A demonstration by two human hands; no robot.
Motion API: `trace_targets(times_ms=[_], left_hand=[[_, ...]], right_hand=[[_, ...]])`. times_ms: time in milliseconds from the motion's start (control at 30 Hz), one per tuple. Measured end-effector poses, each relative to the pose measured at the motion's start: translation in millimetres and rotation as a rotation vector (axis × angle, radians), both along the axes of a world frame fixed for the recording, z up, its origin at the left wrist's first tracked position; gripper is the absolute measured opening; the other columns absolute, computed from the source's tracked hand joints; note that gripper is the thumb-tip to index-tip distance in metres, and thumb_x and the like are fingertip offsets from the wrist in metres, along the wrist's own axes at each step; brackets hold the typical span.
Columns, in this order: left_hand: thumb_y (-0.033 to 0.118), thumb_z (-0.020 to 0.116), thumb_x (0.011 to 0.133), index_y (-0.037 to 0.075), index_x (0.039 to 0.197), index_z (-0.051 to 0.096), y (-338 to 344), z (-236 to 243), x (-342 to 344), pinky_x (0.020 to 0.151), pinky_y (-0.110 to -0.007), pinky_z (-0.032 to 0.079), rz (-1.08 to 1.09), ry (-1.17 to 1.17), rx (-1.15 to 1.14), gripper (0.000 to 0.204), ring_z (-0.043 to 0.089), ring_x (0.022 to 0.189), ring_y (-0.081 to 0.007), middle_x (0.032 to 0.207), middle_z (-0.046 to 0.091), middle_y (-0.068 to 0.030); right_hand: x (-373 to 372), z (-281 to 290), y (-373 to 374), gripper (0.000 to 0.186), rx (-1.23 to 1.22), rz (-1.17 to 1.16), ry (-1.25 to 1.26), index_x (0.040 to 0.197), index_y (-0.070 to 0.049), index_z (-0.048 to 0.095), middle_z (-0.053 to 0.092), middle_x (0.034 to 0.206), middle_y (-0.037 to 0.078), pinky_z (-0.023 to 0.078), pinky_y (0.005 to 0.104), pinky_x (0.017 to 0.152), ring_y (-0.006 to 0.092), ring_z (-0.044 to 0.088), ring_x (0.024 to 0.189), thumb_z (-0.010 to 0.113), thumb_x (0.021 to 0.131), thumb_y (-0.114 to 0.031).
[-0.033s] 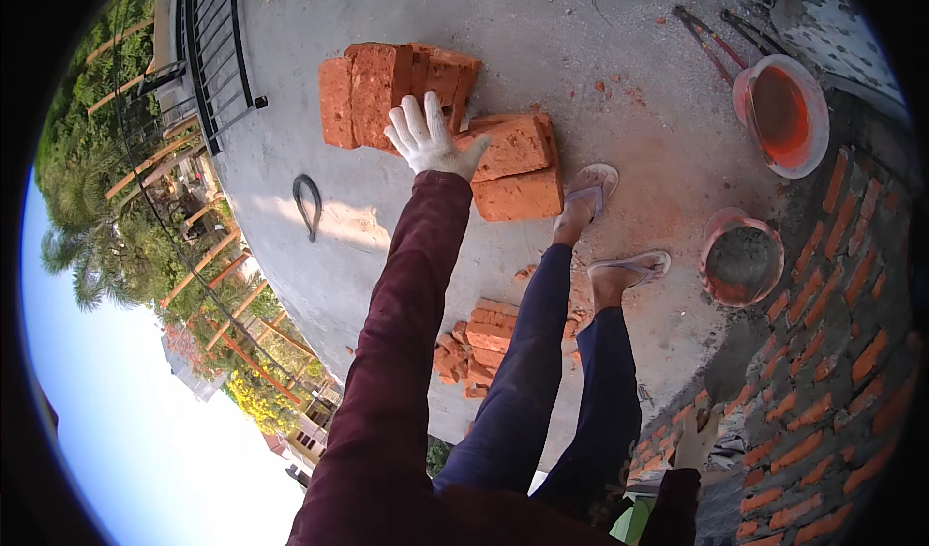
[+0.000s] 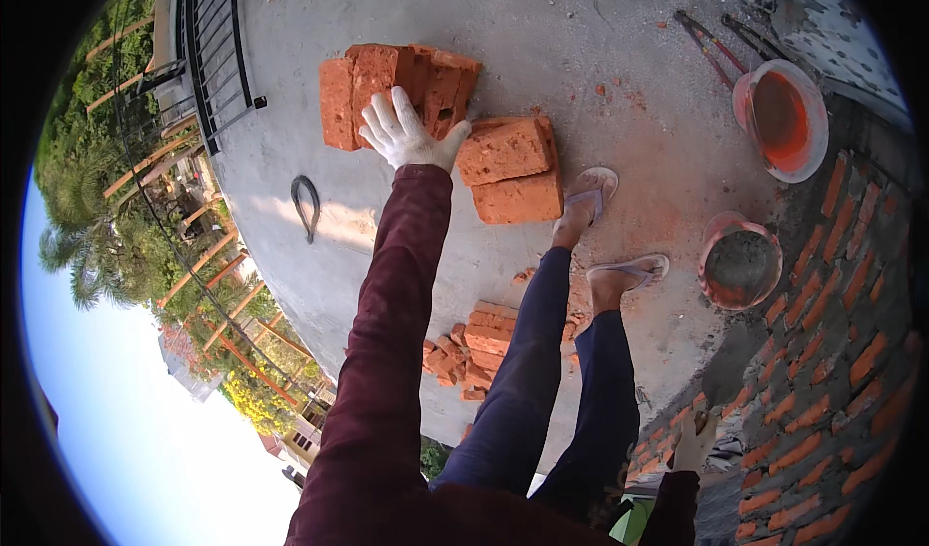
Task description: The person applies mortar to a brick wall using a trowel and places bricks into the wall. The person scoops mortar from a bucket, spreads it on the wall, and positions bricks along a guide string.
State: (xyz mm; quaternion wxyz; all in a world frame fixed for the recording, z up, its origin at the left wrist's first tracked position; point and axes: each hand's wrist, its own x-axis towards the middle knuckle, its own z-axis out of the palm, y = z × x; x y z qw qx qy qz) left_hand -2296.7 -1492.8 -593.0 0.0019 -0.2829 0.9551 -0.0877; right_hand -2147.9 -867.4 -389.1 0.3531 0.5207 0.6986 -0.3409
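Observation:
My left hand (image 2: 408,137), in a white glove, is open with its fingers spread. It reaches over the near side of a stack of orange-red bricks (image 2: 382,70), and its thumb points toward a smaller brick stack (image 2: 518,173) just to the right. Whether the fingertips touch the bricks I cannot tell. Low on the right, beside the brick wall, my gloved right hand (image 2: 691,447) is closed round what looks like the handle of a trowel (image 2: 724,374). The grey blade blends into the mortar behind it.
A mortar bucket (image 2: 740,263) and a larger pale tub (image 2: 808,149) stand by the partly laid brick wall (image 2: 808,410). Broken bricks (image 2: 474,352) lie beside my legs. A dark loop (image 2: 307,207) rests on the concrete. Black railing (image 2: 218,52) lines the left edge.
My left hand has shifted a little to the left across the stack, away from the smaller stack, uncovering more of the bricks there. My right hand stays in nearly the same place.

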Motion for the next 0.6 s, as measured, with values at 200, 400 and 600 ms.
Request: trace_targets(times_ms=[200, 400, 600], left_hand=[[0.069, 0.09, 0.057, 0.008, 0.166, 0.006, -75, 15, -61, 0.126, -0.049, 0.025, 0.534, -0.276, 0.241, 0.15, 0.026, 0.154, -0.0372, 0.164, 0.03, -0.0219], [0.069, 0.09, 0.055, 0.006, 0.159, 0.026, -83, 36, -70, 0.114, -0.049, 0.042, 0.612, -0.394, 0.29, 0.137, 0.043, 0.142, -0.0374, 0.148, 0.049, -0.0205], [0.063, 0.092, 0.055, 0.006, 0.161, 0.022, -63, 24, -67, 0.112, -0.047, 0.046, 0.738, -0.297, 0.306, 0.139, 0.044, 0.143, -0.0366, 0.156, 0.04, -0.0217]], right_hand=[[-33, -11, -23, 0.049, -0.059, 0.074, 0.039, 0.141, 0.001, 0.046, 0.046, 0.076, 0.0, 0.039, 0.0289, 0.046, 0.0086, 0.047, 0.053, 0.063, 0.095, -0.008], [-42, -14, -43, 0.059, -0.083, 0.085, 0.157, 0.148, 0.006, 0.041, 0.047, 0.081, 0.002, 0.041, 0.0305, 0.045, 0.0117, 0.049, 0.051, 0.062, 0.094, -0.007], [-55, -23, -67, 0.054, -0.037, 0.416, 0.405, 0.142, 0.006, 0.045, 0.058, 0.087, 0.007, 0.043, 0.0286, 0.046, 0.013, 0.058, 0.057, 0.063, 0.092, -0.006]])
